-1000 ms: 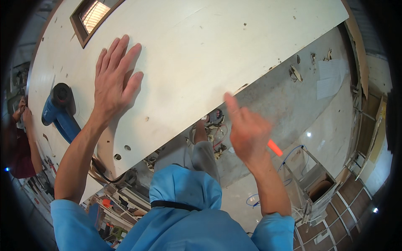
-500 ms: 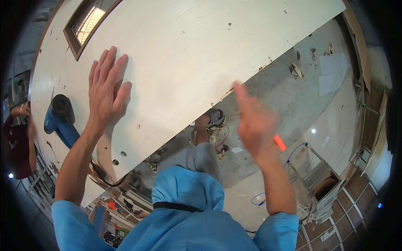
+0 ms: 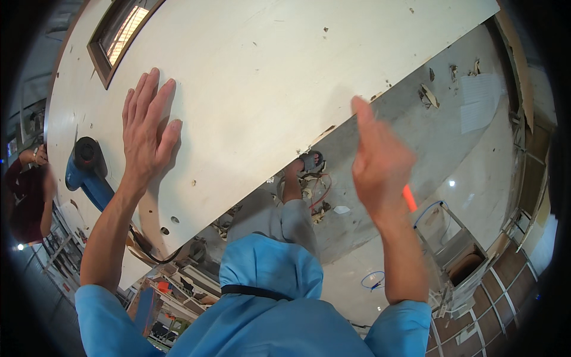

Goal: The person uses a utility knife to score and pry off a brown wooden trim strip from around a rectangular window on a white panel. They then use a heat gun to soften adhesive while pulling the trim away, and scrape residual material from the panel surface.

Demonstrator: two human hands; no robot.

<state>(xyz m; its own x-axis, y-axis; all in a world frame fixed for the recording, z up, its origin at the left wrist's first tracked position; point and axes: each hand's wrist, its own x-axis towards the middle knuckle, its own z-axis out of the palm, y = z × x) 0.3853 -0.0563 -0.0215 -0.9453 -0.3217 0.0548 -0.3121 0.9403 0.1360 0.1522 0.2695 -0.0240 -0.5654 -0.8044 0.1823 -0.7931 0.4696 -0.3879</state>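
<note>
Heat gun (image 3: pixel 89 172), any lettering unreadable, rests near left grip (image 3: pixel 143 134) spread on panel (image 3: pixel 267 89); right grip (image 3: pixel 380 166) encloses orange handle (image 3: pixel 409 198).

A workshop, likely one handling doors or panels, is filling this view. A large off-white door panel (image 3: pixel 256 113) with a small framed window (image 3: pixel 126 35) is serving as a work surface, and a blue heat gun (image 3: pixel 89 177) is resting on it. Below, torn scraps (image 3: pixel 427 96) are littering a bare grey floor (image 3: pixel 428 140). To the lower right, a blue hose (image 3: pixel 427 209) is curving beside a box-like stand (image 3: pixel 443 244). To the lower left, strips and mixed clutter (image 3: pixel 187 291) are crowding together; at far left, a co-worker in dark red (image 3: pixel 30 196) is appearing beside the panel.
</note>
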